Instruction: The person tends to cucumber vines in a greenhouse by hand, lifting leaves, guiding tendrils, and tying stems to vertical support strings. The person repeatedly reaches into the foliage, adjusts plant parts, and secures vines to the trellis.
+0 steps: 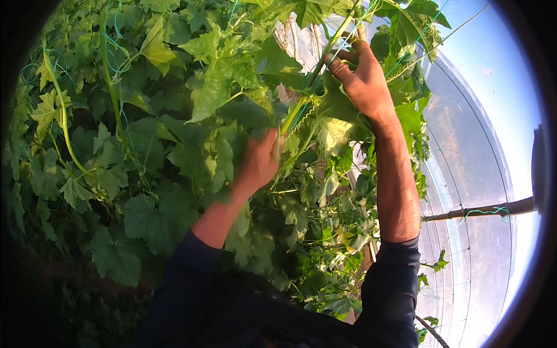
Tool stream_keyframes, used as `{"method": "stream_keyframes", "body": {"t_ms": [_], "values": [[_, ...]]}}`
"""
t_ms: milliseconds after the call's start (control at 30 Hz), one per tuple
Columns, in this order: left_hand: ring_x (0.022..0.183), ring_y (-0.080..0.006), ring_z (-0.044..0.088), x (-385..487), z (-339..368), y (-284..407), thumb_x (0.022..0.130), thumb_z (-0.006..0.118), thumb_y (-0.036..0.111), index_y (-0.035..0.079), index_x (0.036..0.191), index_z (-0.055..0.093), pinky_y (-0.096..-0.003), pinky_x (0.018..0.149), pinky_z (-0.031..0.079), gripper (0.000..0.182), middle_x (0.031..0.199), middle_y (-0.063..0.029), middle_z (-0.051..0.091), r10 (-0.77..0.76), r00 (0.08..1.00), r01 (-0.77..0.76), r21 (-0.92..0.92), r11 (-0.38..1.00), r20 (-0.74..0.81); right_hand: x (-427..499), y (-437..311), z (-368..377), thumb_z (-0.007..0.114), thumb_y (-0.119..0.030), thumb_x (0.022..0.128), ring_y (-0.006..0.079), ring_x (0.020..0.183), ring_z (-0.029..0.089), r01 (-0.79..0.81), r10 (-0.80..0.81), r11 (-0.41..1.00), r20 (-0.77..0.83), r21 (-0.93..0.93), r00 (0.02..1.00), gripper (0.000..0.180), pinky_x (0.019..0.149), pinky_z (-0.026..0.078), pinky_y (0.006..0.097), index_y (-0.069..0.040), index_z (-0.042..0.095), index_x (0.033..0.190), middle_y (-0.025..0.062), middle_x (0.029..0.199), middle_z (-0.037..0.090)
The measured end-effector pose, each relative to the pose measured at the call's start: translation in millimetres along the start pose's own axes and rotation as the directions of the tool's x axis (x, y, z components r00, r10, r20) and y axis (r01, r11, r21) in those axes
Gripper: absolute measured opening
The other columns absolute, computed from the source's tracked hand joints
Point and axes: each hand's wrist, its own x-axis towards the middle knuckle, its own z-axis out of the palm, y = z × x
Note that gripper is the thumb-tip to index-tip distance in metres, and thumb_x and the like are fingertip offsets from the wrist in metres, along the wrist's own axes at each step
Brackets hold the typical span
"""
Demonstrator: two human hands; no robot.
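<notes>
A thick green climbing-vine stem slants up to the right in front of me, with curly tendrils and lobed leaves along it. My left hand grips its lower part, the fingers partly hidden by foliage. Higher up, my right hand has its thumb against the same stem, and its fingertips pass behind. A thin green twine runs along the stem past the right thumb. Between the hands hangs a broad leaf, close under my right palm.
Dense vines and leaves fill the left and centre. Other stems hang on twine at upper left. At right, a clear plastic greenhouse wall curves behind a wooden pole tied with green string. A pale cord crosses the upper right.
</notes>
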Motion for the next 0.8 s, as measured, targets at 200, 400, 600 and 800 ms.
{"method": "stream_keyframes", "body": {"t_ms": [200, 400, 600, 800], "values": [[0.055, -0.0381, 0.057, -27.4, 16.9, -19.5, 0.101, 0.053, 0.015, 0.001, 0.11, 0.061, -0.0416, 0.05, 0.038, 0.018, 0.064, -0.0195, 0.057, -0.032, 1.0, 0.03, 0.266, 0.964, 0.0, -8.7, 21.4, 34.4, 0.064, -0.026, 0.097, 0.0096, 0.071, 0.056, -0.09, 0.055, 0.951, 0.125, 0.295, 0.991, 0.03, 0.066, 0.048, 0.0321, 0.003, 0.065, 0.101, 0.0082, 0.075, 0.07], [0.059, -0.0383, 0.058, -41.4, 21.4, -36.8, 0.1, 0.053, 0.015, 0.002, 0.112, 0.059, -0.0441, 0.054, 0.04, 0.019, 0.068, -0.0194, 0.059, -0.003, 0.999, -0.008, 0.334, 0.943, 0.033, -32.6, 11.2, 39.3, 0.068, -0.022, 0.093, 0.0173, 0.064, 0.061, -0.154, 0.146, 0.985, 0.103, 0.076, 0.984, 0.026, 0.063, 0.049, 0.0359, 0.004, 0.066, 0.089, 0.0147, 0.07, 0.068], [0.072, -0.0394, 0.065, -126.0, 37.8, -125.8, 0.091, 0.057, 0.011, 0.006, 0.131, 0.05, -0.0455, 0.061, 0.05, 0.041, 0.087, -0.0218, 0.066, -0.096, 0.98, -0.004, 0.503, 0.864, 0.172, -104.5, 113.8, 122.9, 0.066, -0.019, 0.091, 0.0137, 0.071, 0.06, -0.291, 0.288, 0.956, 0.319, -0.042, 0.903, 0.022, 0.069, 0.05, 0.0355, 0.002, 0.069, 0.098, 0.0119, 0.075, 0.069], [0.083, -0.0394, 0.068, -181.2, 26.8, -165.7, 0.076, 0.062, 0.0, -0.001, 0.146, 0.037, -0.0494, 0.068, 0.054, 0.074, 0.1, -0.0238, 0.068, -0.337, 0.848, -0.023, 0.663, 0.748, 0.41, -190.4, 180.2, 198.6, 0.066, -0.021, 0.092, 0.0178, 0.056, 0.064, -0.372, 0.34, 0.922, 0.238, 0.104, 0.91, 0.023, 0.056, 0.05, 0.0364, 0.0, 0.062, 0.082, 0.0105, 0.063, 0.066]]}}
